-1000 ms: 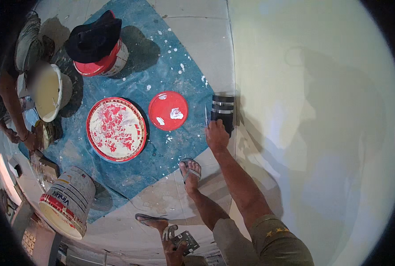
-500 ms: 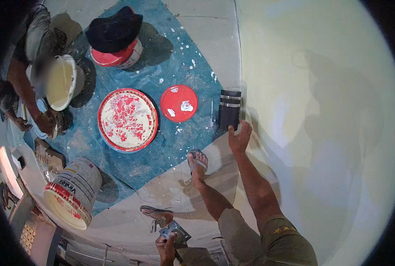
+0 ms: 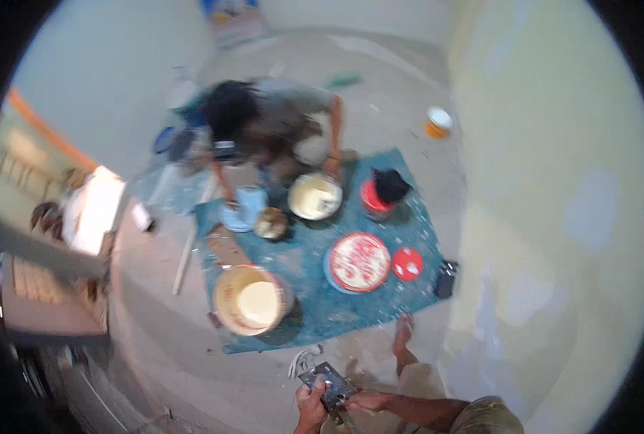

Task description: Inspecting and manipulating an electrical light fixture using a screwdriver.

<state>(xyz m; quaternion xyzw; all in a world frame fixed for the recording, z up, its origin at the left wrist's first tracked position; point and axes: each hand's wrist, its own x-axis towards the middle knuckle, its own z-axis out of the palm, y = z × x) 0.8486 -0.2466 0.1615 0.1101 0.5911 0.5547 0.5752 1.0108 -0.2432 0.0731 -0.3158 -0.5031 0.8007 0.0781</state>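
Low in the head view, my left hand [image 3: 311,406] is closed on a flat grey metal plate [image 3: 325,377] with holes or spots on it, perhaps a scraper blade. My right hand [image 3: 369,401] has its fingers closed at the plate's right edge; blur hides what exactly sits in them. Ahead, on a paint-spotted blue sheet [image 3: 315,293], are a red-rimmed lid [image 3: 360,262] smeared with cream paint and a small red lid [image 3: 408,264]. A black box-like object [image 3: 446,280] stands at the sheet's right corner, beside the wall.
A large paint bucket [image 3: 221,298] stands front left. Beyond, another person [image 3: 286,116] bends over a cream-filled bucket [image 3: 294,206]. A red bucket [image 3: 372,200] carries a black cap [image 3: 391,186]. An orange-and-white pot [image 3: 438,123] is farther back; a pale wall [image 3: 553,217] rises on the right.
My right hand has left the black object by the wall and come back to the plate in my left hand. The view has swung up and left, showing more of the room.
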